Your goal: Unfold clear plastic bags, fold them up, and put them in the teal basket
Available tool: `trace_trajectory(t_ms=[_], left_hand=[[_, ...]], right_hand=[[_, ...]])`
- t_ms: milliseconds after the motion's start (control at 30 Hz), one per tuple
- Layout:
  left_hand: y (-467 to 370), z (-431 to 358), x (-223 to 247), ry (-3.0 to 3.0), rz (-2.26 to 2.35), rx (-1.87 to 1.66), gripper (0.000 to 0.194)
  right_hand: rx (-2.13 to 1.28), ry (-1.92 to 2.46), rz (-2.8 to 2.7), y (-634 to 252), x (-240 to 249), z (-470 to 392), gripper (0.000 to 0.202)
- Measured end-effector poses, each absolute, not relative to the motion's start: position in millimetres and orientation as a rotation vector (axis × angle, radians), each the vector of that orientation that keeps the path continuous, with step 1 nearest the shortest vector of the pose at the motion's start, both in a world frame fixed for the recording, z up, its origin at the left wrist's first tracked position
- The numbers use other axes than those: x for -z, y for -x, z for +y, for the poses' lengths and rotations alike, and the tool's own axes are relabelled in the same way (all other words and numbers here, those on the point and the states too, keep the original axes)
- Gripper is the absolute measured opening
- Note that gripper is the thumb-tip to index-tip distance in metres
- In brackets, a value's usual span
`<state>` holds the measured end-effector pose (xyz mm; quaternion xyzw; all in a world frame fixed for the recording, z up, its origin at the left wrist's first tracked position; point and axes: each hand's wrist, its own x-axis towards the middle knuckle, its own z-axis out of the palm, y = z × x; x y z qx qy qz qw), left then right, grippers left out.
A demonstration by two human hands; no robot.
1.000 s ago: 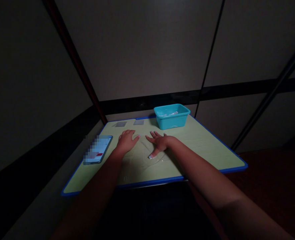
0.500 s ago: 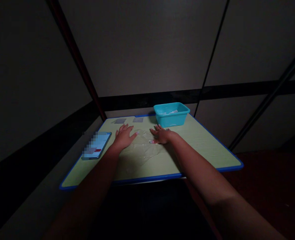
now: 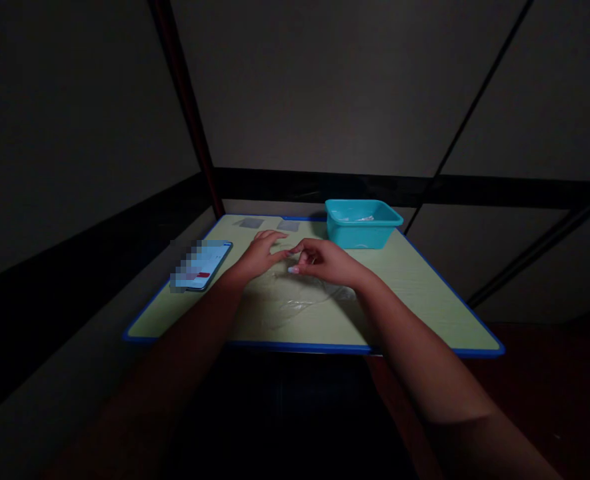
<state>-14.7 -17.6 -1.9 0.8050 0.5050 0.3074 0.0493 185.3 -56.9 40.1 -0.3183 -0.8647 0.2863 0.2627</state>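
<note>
A clear, wrinkled plastic film, perhaps a bag (image 3: 295, 305), lies flat on the table below and in front of my hands. My left hand (image 3: 261, 257) is over the film's far left side, fingers spread and nothing visible in them. Close by on the right, my right hand (image 3: 329, 261) is raised a little, its fingers bent. Its index fingertip meets or nearly meets my left thumb, while its thumb stays apart below. I see nothing held between these fingertips; the other right fingers are partly hidden.
A smartphone (image 3: 207, 265) with a lit screen lies at the left. Two small greyish flat squares (image 3: 251, 223) rest near the back edge. At the back right stands a turquoise plastic basket (image 3: 359, 233) with some pale items inside. The table (image 3: 415, 307) has a blue rim; walls rise behind and left.
Both hands were flat and spread on the film. My right hand has lifted, curled its fingers and come over to my left thumb. The camera view has shifted slightly.
</note>
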Motion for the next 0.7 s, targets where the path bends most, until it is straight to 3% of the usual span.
trace_trajectory(t_ms=[200,267,500,700], left_hand=[[16.6,-12.9,8.3,-2.478,1.473,-0.977,0.041],[17.6,-10.2,12.6,-2.475,1.507,-1.001,0.040],[18.6,-8.2,12.6,-2.427,1.545,-1.179,0.032],[17.0,-9.1,9.9,-2.416,1.525,-1.244,0.026]], right_hand=[[-0.347,1.047,-2.220,-184.1,-43.2,-60.7,0.027],[-0.443,0.989,-2.201,-183.8,-42.1,-60.6,0.025],[-1.285,0.550,-2.544,-169.7,-32.1,-77.4,0.025],[-1.116,0.456,-2.721,-154.7,-19.9,-87.6,0.024]])
